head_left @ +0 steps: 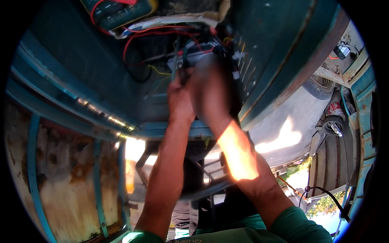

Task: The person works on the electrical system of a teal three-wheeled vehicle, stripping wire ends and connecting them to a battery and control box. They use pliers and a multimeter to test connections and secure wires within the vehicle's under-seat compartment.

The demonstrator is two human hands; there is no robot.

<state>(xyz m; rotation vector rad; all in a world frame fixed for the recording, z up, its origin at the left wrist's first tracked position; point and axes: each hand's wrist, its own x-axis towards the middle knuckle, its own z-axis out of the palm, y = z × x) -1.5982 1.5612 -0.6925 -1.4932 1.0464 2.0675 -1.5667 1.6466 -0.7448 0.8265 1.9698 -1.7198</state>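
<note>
My left hand (180, 95) reaches into a teal metal compartment (81, 69), its fingers closed near a greenish strip or tube (174, 65); what they hold is hard to make out. My right hand (208, 91) is beside it, blurred, with its fingers hidden. Just beyond both hands is a silver-grey device (196, 51) with a dark part and wiring around it. Red wires (133, 37) and a thin yellow wire (158, 71) hang to the left. A dark green meter (117, 14) sits above them.
A teal wall (267, 56) bounds the right; rusty panels (65, 170) stand lower left. Outside at right lie a tyre (318, 87), a red-and-grey power tool (334, 111) and cables (340, 202). A black slatted frame (208, 172) is below my forearms.
</note>
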